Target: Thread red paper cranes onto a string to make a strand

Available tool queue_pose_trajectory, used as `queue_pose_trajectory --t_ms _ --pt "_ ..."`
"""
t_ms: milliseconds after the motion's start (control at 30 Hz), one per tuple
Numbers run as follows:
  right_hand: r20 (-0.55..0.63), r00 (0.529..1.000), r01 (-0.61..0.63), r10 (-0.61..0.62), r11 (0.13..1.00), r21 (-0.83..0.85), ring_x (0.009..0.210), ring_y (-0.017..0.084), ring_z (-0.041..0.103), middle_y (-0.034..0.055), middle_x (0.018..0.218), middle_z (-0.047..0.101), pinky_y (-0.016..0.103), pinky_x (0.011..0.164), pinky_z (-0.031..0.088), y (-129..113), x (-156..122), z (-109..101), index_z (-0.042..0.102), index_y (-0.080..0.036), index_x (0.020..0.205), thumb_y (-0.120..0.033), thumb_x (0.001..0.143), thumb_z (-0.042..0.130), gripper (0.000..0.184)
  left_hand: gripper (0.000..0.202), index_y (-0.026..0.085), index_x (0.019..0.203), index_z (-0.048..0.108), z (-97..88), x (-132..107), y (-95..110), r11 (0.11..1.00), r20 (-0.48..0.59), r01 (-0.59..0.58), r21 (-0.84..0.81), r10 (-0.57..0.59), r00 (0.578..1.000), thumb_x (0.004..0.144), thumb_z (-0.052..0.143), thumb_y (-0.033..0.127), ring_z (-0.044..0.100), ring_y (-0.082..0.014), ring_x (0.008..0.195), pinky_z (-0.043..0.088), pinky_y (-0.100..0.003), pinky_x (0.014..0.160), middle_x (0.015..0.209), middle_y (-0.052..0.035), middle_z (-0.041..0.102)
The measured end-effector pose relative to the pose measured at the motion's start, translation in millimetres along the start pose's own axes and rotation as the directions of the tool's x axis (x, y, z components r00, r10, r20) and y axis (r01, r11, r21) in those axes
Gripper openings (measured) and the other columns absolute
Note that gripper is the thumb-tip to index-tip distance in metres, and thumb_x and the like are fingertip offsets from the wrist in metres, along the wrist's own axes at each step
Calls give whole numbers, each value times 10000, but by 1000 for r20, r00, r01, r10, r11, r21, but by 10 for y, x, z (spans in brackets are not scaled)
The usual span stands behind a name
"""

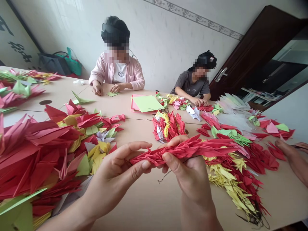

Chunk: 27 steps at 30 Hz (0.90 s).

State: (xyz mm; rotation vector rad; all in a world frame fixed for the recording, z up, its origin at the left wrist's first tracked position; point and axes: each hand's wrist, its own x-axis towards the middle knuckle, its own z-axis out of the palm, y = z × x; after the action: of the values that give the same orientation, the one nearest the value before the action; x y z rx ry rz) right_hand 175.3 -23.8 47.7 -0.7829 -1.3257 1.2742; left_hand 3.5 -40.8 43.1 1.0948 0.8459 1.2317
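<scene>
left hand (115,173) narrowly pinching strand of red origami cranes (185,150) | right hand (190,176) gripping it too | strand above worktop (146,208) | risk: uneven pull could crush folds or snap dark thread (165,176)

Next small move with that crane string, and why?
Probably pinch the dark thread with the right hand and draw it taut. It seems to hang slack below the string of red paper cranes, which that hand and the left hand are both gripping, so tension might keep the cranes from slipping.
</scene>
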Motion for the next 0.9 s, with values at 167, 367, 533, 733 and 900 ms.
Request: queue_pose_trajectory --t_ms 167,367,533,733,900 --pt "117 993 -3 2 1000 8 632 106 673 -39 746 691 205 586 566 -42 17 -41 586 -242 937 -228 865 699 134 313 297 1163 618 -77 -20 8 994 240 113 -3 -109 965 865 685 231 643 -131 846 519 -201 742 991 -23 716" --pt "346 934 -116 93 992 46 614 134 665 -26 662 653 259 581 569 -37 15 -25 593 -204 797 -240 854 704 130 582 378 1414 391 -152 -29 18 973 426 225 57 -227 876 892 646 338 605 -129 836 513 -233 765 996 -19 660" --pt "362 932 -56 24 995 77 577 130 650 -18 623 636 269 570 579 -26 26 2 576 -205 706 -319 887 667 232 548 415 1458 339 -140 -2 1 976 411 185 111 -214 886 956 542 326 613 -110 747 516 -224 727 953 -11 662" --pt "233 972 -11 18 999 -30 486 106 562 -33 577 556 237 498 538 -34 29 -51 654 -211 1078 -391 900 649 253 479 413 1420 428 -129 -9 -2 979 374 136 152 -184 909 961 530 319 616 -112 735 513 -215 713 922 -7 669" --pt "286 954 -106 90 994 39 547 137 627 4 625 657 288 559 597 5 22 -34 652 -197 751 -347 874 683 196 577 350 1466 378 -108 -32 -24 976 342 159 152 -203 918 927 586 338 604 -139 729 506 -225 672 803 -6 657"
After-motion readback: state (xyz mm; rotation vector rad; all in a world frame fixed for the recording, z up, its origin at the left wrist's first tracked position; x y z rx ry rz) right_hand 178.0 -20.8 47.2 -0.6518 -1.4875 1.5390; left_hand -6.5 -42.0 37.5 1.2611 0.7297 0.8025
